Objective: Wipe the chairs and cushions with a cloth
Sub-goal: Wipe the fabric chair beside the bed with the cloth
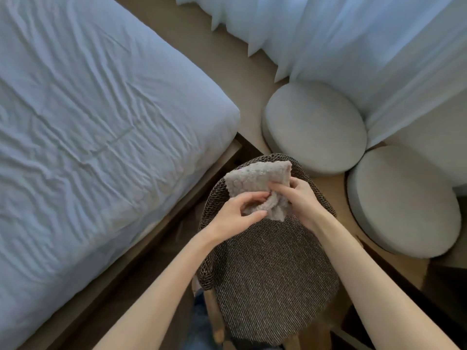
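Here, cloth [255, 188]: nubbly grey, crumpled, over the curved back of the chair [273, 281].
Chair: brown speckled weave, rounded.
Left grip [235, 218]: pinches the cloth's lower edge.
Right grip [300, 200]: curled round its bunched corner.
Cushions [316, 125]: two, round, pale, beside the chair.

The person's left forearm [164, 279] and right forearm [366, 274] are bare along their whole visible length, each narrowing at the wrist into a slim-fingered hand, the left grip [236, 215] and right grip [300, 198], with blue denim jeans [199, 319] showing low between them.
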Demonstrator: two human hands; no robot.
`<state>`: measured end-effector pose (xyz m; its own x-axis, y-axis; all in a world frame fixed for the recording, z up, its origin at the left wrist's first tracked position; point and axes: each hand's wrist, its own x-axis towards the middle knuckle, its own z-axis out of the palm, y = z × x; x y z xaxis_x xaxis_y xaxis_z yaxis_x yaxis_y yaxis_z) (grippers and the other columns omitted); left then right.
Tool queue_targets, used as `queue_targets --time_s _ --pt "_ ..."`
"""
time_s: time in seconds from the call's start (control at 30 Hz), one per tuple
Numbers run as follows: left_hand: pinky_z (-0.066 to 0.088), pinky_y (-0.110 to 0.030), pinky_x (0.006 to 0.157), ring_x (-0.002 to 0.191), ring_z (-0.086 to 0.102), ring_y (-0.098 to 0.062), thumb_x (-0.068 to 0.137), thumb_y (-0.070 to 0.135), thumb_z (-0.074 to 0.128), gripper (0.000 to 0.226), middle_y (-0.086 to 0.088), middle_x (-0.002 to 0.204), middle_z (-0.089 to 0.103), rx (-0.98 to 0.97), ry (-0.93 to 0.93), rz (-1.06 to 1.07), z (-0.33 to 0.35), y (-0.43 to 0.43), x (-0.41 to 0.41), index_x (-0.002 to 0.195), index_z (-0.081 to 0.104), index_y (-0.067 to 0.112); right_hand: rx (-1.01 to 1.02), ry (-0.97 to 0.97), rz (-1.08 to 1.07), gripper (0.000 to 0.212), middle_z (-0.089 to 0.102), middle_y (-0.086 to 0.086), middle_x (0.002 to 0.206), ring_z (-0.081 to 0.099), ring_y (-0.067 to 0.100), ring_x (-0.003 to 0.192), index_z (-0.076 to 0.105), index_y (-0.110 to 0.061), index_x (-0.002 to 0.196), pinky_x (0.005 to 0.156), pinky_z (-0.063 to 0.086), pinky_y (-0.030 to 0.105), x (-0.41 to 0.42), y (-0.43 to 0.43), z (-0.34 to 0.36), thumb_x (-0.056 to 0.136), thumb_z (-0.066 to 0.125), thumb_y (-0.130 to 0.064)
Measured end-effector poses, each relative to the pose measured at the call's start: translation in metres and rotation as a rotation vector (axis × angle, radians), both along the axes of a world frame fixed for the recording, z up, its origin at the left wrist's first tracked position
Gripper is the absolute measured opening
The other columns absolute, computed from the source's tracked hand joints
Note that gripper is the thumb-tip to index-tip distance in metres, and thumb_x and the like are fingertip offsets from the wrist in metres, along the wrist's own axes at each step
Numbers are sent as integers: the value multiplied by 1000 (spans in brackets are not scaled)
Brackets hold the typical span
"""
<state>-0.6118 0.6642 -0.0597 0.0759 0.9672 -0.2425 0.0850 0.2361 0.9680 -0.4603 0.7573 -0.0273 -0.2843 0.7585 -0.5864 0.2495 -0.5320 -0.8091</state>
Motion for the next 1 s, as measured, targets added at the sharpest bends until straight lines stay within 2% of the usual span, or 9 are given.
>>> queue_targets --time_s 0.13,0.27,0.37,0.47,0.6,0.7,0.8,0.9,1.0 --pt "45 -7 79 94 60 6 93 15 58 24 20 100 68 25 94 247 -1 10 -14 110 65 30 498 -166 -229 12 64 -6 87 60 -6 73 59 -21 91 63 45 9 5 27 12 85 66 -14" --pt "47 -13 79 91 56 -3 94 16 56 24 6 112 60 20 357 500 -11 23 -33 116 61 23 1032 -519 31 25 47 -1 103 43 5 83 46 -19 93 66 35 7 -10 46 12 81 67 -22" --pt "46 -27 95 108 52 -14 93 20 58 39 0 126 51 -46 454 393 -21 33 -38 132 52 21 976 -602 474 32 40 3 132 44 17 114 51 -14 109 87 44 28 -33 53 -17 87 65 -33" --pt "40 -37 105 123 48 -19 92 19 59 48 -4 137 47 -97 460 341 -28 36 -34 139 45 16 620 -480 702 40 27 -6 154 20 22 140 55 -30 128 112 20 40 -42 53 -44 96 43 -52" --pt "34 -31 107 130 43 -15 93 19 58 54 -3 143 45 -119 461 352 -35 38 -28 143 38 16 987 -758 859 45 17 -4 159 14 30 139 42 -45 135 111 15 47 -30 62 -69 91 46 -56" --pt "33 -30 107 130 44 -15 93 20 57 54 -3 143 47 -144 471 378 -40 43 -23 144 38 17 1109 -858 1009 55 26 9 155 14 35 144 37 -38 141 115 4 53 -34 69 -78 91 44 -60" --pt "38 -30 104 126 49 -16 93 20 59 52 -5 136 54 -156 479 454 -43 49 -17 142 41 18 1253 -882 1112 53 50 16 127 45 37 118 50 -28 134 104 28 50 -39 81 -78 91 34 -57" --pt "39 -30 102 125 51 -16 92 20 60 54 -4 134 56 -140 526 475 -44 55 -9 142 40 20 1312 -796 1133 46 53 17 117 49 35 106 58 -26 124 87 39 46 -33 100 -74 91 37 -51" --pt "41 -33 104 126 50 -17 94 21 57 54 -1 136 55 -83 631 390 -43 61 -3 144 37 24 1367 -719 1031 31 55 19 111 52 37 97 62 -20 116 76 44 44 -18 110 -82 89 59 -35"
